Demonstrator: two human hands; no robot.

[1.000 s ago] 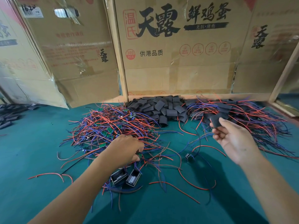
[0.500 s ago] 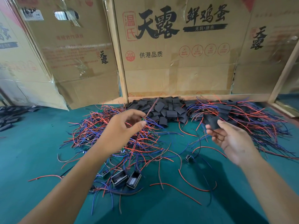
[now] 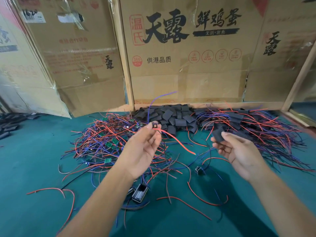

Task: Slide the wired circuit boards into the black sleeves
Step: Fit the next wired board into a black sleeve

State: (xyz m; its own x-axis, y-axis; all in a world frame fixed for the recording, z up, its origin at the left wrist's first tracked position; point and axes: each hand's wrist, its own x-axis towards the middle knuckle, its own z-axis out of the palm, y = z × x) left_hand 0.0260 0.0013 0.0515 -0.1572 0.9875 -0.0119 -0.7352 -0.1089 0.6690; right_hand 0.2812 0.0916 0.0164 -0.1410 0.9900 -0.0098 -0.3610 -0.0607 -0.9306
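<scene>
My left hand pinches a wired circuit board, my right hand grips a black sleeve; insertion pending: next, align board with sleeve mouth.

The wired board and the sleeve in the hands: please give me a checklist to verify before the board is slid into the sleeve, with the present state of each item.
1. The left hand pinches one wired board at its fingertips: ok.
2. The right hand holds one black sleeve: ok.
3. Board and sleeve are close together: not ok, a gap separates them.
4. The sleeve mouth is open and faces the board: cannot tell, blurred and partly covered by the fingers.
5. The board's red wire and blue wire hang free of the wire pile: ok, as far as the view shows.
6. Only one board was lifted: ok.
</scene>
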